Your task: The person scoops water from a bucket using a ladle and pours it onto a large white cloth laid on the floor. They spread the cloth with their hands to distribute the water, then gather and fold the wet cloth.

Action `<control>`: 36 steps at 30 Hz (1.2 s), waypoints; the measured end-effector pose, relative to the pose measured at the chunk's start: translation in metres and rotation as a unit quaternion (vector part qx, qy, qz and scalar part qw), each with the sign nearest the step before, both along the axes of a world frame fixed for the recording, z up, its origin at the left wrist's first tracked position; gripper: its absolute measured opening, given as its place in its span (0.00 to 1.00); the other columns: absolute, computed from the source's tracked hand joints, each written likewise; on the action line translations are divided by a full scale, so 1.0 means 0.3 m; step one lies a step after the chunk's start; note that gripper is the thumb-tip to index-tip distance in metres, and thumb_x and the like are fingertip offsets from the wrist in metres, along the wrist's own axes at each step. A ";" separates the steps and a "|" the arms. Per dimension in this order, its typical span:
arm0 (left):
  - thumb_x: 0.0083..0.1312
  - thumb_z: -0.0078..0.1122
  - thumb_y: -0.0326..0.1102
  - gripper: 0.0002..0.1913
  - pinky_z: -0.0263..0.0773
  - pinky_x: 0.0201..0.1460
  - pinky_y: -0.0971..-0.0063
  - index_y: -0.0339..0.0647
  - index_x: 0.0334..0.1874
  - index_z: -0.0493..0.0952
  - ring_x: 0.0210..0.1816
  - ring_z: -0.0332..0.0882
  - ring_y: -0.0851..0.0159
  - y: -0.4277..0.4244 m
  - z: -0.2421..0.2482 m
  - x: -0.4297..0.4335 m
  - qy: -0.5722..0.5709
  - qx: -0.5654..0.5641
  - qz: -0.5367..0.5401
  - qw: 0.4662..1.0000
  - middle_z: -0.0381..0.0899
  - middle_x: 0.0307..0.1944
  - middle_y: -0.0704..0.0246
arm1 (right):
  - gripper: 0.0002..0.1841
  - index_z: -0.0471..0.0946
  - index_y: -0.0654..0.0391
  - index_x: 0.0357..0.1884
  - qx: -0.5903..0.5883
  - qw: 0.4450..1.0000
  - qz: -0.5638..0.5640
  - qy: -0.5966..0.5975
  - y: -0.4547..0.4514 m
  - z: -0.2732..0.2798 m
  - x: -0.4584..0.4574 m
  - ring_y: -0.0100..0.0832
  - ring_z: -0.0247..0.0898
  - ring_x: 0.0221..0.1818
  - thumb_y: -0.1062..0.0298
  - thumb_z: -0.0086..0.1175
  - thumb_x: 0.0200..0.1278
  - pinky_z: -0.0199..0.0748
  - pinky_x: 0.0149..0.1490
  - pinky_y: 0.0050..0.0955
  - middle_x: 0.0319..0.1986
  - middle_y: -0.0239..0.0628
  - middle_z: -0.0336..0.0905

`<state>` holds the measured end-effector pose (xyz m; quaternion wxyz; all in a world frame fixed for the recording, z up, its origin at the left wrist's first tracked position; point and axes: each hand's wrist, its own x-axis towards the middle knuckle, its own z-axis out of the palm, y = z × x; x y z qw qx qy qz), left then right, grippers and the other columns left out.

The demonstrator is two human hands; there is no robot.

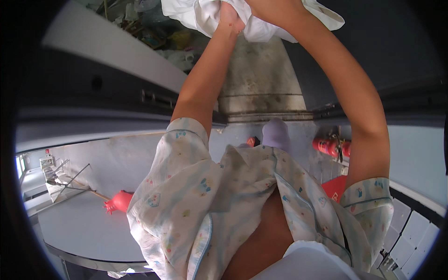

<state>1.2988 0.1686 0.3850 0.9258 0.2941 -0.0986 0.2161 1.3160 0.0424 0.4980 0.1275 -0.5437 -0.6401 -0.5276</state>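
Note:
A white cloth (266, 29), possibly a garment, hangs bunched in front of me at the top of the head view. My left hand (230, 16) reaches into its folds, which cover the fingers. Over the cloth, my right hand (267, 8) grips it from the other side; its fingertips run off the top of the picture. Both arms stretch forward through a doorway. Beneath the cloth lies a stained concrete floor (259, 73) beyond the door sill (269, 117).
Dark door frames flank me. Bags and mixed clutter (150, 28) lie beyond at left. Red fire extinguishers (327, 146) stand low at right. A red inflatable toy (120, 202) is by a round grey table (87, 231). One lilac shoe (275, 134) shows near the sill.

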 end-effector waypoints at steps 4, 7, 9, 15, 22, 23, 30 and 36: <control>0.64 0.43 0.52 0.24 0.66 0.57 0.67 0.43 0.56 0.65 0.55 0.67 0.62 0.216 0.006 0.353 -0.017 -0.003 0.034 0.999 0.70 0.53 0.66 | 0.04 0.72 0.60 0.17 0.012 1.000 0.005 0.002 0.204 -0.021 0.343 0.30 0.67 0.23 0.71 0.48 0.37 0.56 0.65 0.41 0.11 0.35 0.64; 0.63 0.43 0.51 0.25 0.66 0.57 0.67 0.41 0.57 0.65 0.55 0.67 0.61 0.423 0.008 0.547 -0.029 -0.010 0.054 0.998 0.70 0.53 0.66 | 0.03 0.73 0.61 0.21 0.008 1.000 -0.011 -0.014 0.380 -0.013 0.525 0.31 0.69 0.25 0.74 0.48 0.43 0.63 0.61 0.36 0.13 0.33 0.67; 0.63 0.43 0.51 0.26 0.65 0.57 0.66 0.40 0.57 0.65 0.55 0.67 0.60 0.602 -0.047 0.750 -0.022 -0.021 0.070 0.997 0.70 0.53 0.65 | 0.04 0.73 0.55 0.14 -0.014 0.997 0.012 0.073 0.552 -0.085 0.709 0.29 0.70 0.28 0.70 0.51 0.41 0.59 0.62 0.36 0.15 0.30 0.71; 0.63 0.43 0.50 0.25 0.65 0.58 0.67 0.40 0.57 0.65 0.56 0.67 0.61 1.027 -0.161 1.306 0.038 -0.037 0.068 0.996 0.70 0.52 0.64 | 0.01 0.72 0.53 0.10 0.071 0.992 0.033 0.103 1.065 -0.227 1.228 0.29 0.66 0.28 0.70 0.50 0.29 0.65 0.51 0.31 0.14 0.28 0.67; 0.64 0.43 0.49 0.24 0.63 0.58 0.68 0.40 0.57 0.66 0.57 0.66 0.62 1.541 -0.393 1.897 0.121 -0.061 0.046 0.990 0.71 0.52 0.63 | 0.05 0.68 0.55 0.20 -0.011 0.966 0.020 0.256 1.546 -0.483 1.793 0.31 0.67 0.29 0.72 0.51 0.36 0.66 0.54 0.32 0.18 0.31 0.64; 0.65 0.43 0.49 0.24 0.63 0.58 0.69 0.40 0.57 0.66 0.57 0.66 0.62 1.617 -0.426 2.000 0.127 -0.066 0.043 0.989 0.71 0.52 0.63 | 0.06 0.70 0.55 0.21 -0.022 0.961 -0.003 0.277 1.615 -0.517 1.896 0.29 0.68 0.30 0.72 0.52 0.36 0.66 0.52 0.30 0.20 0.31 0.66; 0.65 0.43 0.47 0.23 0.62 0.58 0.70 0.40 0.57 0.66 0.57 0.65 0.63 2.122 -0.454 2.684 0.131 -0.077 0.008 0.988 0.71 0.52 0.62 | 0.09 0.75 0.53 0.27 -0.005 0.948 -0.079 0.308 2.091 -0.568 2.550 0.24 0.71 0.36 0.71 0.55 0.38 0.62 0.46 0.29 0.27 0.26 0.74; 0.66 0.43 0.46 0.22 0.61 0.59 0.71 0.40 0.56 0.67 0.58 0.65 0.63 2.558 -0.469 3.612 0.065 -0.024 -0.027 0.997 0.72 0.52 0.61 | 0.12 0.77 0.53 0.34 0.063 0.958 -0.105 0.259 2.464 -0.552 3.383 0.24 0.71 0.42 0.70 0.54 0.42 0.61 0.52 0.31 0.33 0.25 0.76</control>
